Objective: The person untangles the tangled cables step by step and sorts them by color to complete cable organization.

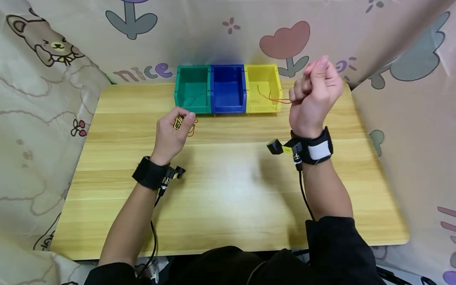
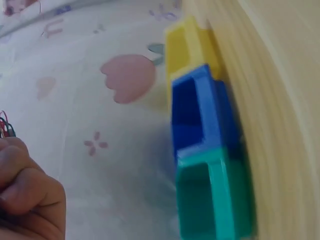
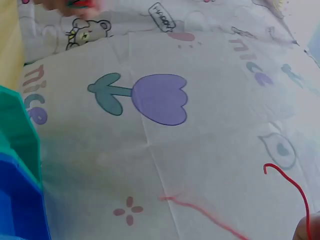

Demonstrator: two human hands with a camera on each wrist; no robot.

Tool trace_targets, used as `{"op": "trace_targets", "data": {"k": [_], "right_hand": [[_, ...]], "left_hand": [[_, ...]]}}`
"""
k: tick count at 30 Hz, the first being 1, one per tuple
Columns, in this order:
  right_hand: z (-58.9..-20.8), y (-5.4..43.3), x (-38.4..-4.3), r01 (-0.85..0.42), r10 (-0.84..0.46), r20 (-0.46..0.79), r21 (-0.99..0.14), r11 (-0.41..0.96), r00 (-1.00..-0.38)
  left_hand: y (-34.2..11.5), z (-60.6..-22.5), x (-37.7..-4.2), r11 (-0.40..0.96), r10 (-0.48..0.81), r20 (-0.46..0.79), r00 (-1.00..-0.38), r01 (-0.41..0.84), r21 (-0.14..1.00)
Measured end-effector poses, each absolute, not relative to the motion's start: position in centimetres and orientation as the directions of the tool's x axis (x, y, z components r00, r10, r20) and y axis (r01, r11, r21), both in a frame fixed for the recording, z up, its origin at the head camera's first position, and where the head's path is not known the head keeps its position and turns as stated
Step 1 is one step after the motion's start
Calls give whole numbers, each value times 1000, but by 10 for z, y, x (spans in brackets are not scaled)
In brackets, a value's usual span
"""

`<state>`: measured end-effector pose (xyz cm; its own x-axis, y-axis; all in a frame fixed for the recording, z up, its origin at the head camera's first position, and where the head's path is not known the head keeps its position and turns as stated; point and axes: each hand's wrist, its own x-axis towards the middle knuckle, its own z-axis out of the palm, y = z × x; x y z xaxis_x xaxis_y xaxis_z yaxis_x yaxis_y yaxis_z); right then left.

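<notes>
My left hand (image 1: 172,134) pinches a small bundle of thin wires (image 1: 177,123), yellow, dark and red, just in front of the green bin (image 1: 192,111). In the left wrist view its curled fingers (image 2: 30,192) show at the lower left, with wire ends above them. My right hand (image 1: 315,97) is raised beside the yellow bin (image 1: 263,107), fingers curled, gripping red wire (image 1: 281,101). The wire's free ends stick out leftward and overlap the yellow bin in the head view. Two red wire ends (image 3: 295,185) appear in the right wrist view, one blurred, with a fingertip (image 3: 304,229) at the edge.
Between the green and yellow bins stands a blue bin (image 1: 228,107), all three in a row at the back of the wooden table (image 1: 228,178). A printed cloth (image 1: 199,43) hangs behind and at the sides. Camera cables run down from both wrists.
</notes>
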<state>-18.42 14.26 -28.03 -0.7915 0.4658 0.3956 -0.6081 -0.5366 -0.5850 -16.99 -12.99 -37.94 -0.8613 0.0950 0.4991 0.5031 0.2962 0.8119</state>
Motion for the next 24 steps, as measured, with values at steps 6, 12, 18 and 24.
{"op": "trace_targets", "data": {"k": [6,12,18,24], "right_hand": [[-283,141,-193,-581,399,424,-637,-506,-813],[-292,134,-223,-544,301,454,-738,-400,-838],[-304,124,-252,-400,232,330,-822,-405,-915],[-313,113,-278,-359,215,293,-832,-422,-932]], "left_hand": [[-122,-371,-171,263,168,538,-826,563,783],[-120,-373,-169,240,114,538,-835,548,801],[-123,-376,-166,255,112,516,-849,526,811],[-127,-376,-164,258,110,518,-849,527,809]]}}
